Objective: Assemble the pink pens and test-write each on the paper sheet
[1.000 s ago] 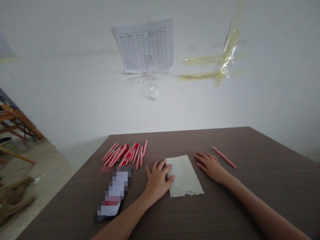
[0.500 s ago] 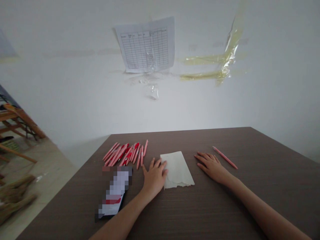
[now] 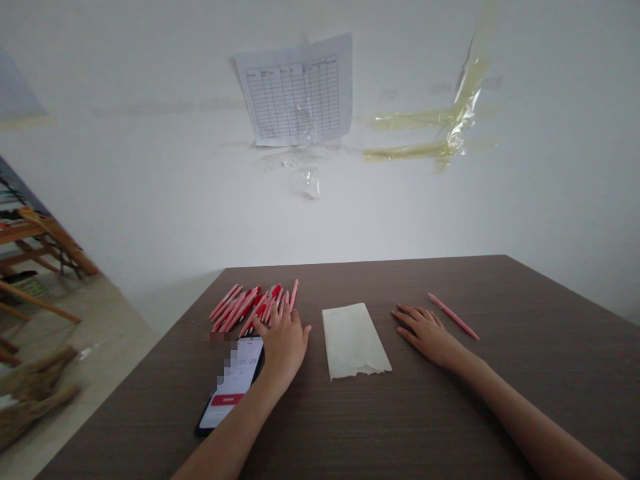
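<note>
My left hand [image 3: 284, 343] is open, fingers apart, over the near right edge of a pile of pink and red pens [image 3: 235, 310]. Its fingertips overlap some pens; whether they touch them I cannot tell. Just right of that hand lies a pale sheet of paper [image 3: 354, 341] with a torn near edge. My right hand [image 3: 424, 333] rests open on the table, holding nothing, between the paper and a single pink pen [image 3: 454, 317]. A phone [image 3: 233, 387] with a lit screen lies under the pile's near side, partly covered by my left forearm.
The brown table [image 3: 370, 427] reaches to a white wall. A printed chart [image 3: 300, 93] and strips of yellowish tape [image 3: 410, 153] are stuck on the wall. At the far left stands wooden furniture [image 3: 50, 233] on the floor.
My left hand has left the paper's left edge and moved left to the pens. My right hand stays in place beside the single pen. The view has shifted slightly.
</note>
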`<state>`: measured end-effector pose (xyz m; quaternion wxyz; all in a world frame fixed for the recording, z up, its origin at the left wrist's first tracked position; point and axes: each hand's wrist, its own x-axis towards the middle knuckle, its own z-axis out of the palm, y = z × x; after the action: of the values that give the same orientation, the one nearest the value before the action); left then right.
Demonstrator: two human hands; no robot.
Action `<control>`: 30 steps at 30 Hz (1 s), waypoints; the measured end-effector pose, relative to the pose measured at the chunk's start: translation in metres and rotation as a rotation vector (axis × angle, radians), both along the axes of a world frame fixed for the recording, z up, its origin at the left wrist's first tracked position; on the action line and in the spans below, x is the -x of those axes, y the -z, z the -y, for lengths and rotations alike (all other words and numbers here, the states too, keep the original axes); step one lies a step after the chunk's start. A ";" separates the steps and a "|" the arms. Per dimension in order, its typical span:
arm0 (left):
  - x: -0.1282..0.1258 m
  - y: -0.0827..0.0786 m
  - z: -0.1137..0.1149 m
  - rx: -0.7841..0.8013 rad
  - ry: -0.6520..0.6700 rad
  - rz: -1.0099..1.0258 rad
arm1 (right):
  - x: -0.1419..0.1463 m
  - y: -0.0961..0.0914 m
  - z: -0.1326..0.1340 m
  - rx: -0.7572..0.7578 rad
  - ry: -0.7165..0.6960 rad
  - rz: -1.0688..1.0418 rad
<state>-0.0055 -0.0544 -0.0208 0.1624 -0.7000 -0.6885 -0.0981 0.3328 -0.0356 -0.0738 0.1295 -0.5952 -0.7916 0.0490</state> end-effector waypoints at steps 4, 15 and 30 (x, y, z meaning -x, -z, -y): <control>0.011 0.003 -0.004 0.041 -0.021 0.001 | 0.000 0.000 0.000 -0.006 -0.001 0.003; 0.011 0.024 -0.027 0.126 -0.030 0.012 | -0.001 0.005 -0.003 -0.042 -0.014 0.035; 0.010 0.017 -0.027 0.063 0.005 0.041 | 0.001 0.004 -0.002 -0.030 -0.001 0.030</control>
<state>-0.0150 -0.0276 -0.0378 0.1262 -0.7042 -0.6927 -0.0911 0.3320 -0.0338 -0.0783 0.1267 -0.5934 -0.7944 0.0284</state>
